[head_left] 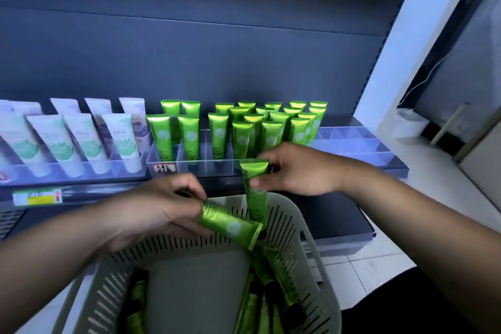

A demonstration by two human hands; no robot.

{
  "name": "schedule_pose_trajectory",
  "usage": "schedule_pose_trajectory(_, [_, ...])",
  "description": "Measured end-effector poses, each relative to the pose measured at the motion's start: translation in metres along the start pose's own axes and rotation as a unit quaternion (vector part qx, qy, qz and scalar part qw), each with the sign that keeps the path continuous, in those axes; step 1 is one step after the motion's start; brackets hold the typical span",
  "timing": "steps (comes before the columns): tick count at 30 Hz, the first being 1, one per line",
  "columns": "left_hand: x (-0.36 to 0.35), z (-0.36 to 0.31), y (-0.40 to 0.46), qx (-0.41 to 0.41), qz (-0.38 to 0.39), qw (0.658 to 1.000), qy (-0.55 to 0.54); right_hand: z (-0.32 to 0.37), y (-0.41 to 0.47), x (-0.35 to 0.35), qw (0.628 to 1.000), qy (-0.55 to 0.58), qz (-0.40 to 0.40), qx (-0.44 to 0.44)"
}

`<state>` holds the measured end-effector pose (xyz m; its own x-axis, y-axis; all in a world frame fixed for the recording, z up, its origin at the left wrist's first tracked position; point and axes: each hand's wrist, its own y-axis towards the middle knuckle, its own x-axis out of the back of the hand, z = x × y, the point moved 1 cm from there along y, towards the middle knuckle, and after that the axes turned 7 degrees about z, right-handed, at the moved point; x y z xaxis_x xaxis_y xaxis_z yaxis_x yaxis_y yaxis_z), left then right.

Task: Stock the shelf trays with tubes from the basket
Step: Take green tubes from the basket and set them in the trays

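Note:
My left hand (160,209) grips a green tube (230,225) that lies slanted over the far rim of the grey slotted basket (309,260). My right hand (295,171) pinches a second green tube (256,195), upright with its crimped end up, just in front of the clear shelf tray (206,164). Several green tubes (244,127) stand in that tray's compartments. More green tubes (271,287) lie loose in the basket's bottom.
White and mint tubes (73,138) fill a clear tray at left. An empty-looking clear divided tray (360,144) sits at right on the shelf. A price label (38,196) marks the shelf edge. White tiled floor lies at right.

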<state>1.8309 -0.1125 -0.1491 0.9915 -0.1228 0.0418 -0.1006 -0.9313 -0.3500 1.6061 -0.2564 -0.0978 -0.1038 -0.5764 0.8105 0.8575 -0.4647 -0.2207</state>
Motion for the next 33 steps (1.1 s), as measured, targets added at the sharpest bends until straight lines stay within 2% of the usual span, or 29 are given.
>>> schedule_pose_trajectory(4, [-0.007,0.001,0.004,0.036,-0.023,0.999,0.009,-0.006,-0.013,0.030,0.998,0.034,-0.054,-0.021])
schedule_pose_trajectory(7, [-0.010,-0.001,0.007,0.053,-0.010,0.998,0.029,-0.015,-0.026,0.052,0.994,0.058,-0.093,-0.020])
schedule_pose_trajectory(10, [-0.018,0.003,0.014,0.073,0.006,0.994,-0.085,-0.031,-0.042,0.075,0.981,0.107,-0.163,-0.022])
schedule_pose_trajectory(15, [-0.031,0.004,0.029,0.082,0.063,0.973,-0.208,-0.072,-0.060,0.097,0.927,0.196,-0.309,-0.074])
schedule_pose_trajectory(18, [-0.040,-0.003,0.038,0.051,0.083,0.971,-0.217,-0.091,-0.066,0.101,0.906,0.213,-0.354,-0.095])
schedule_pose_trajectory(24, [-0.062,-0.042,0.067,-0.032,0.030,0.982,-0.183,-0.116,-0.076,0.108,0.891,0.217,-0.375,-0.135])
schedule_pose_trajectory(27, [-0.078,-0.074,0.092,-0.062,-0.030,0.983,-0.169,-0.125,-0.078,0.113,0.889,0.179,-0.397,-0.140])
schedule_pose_trajectory(33, [-0.109,-0.133,0.141,-0.162,-0.044,0.985,-0.047,-0.131,-0.069,0.143,0.908,0.118,-0.388,-0.106])
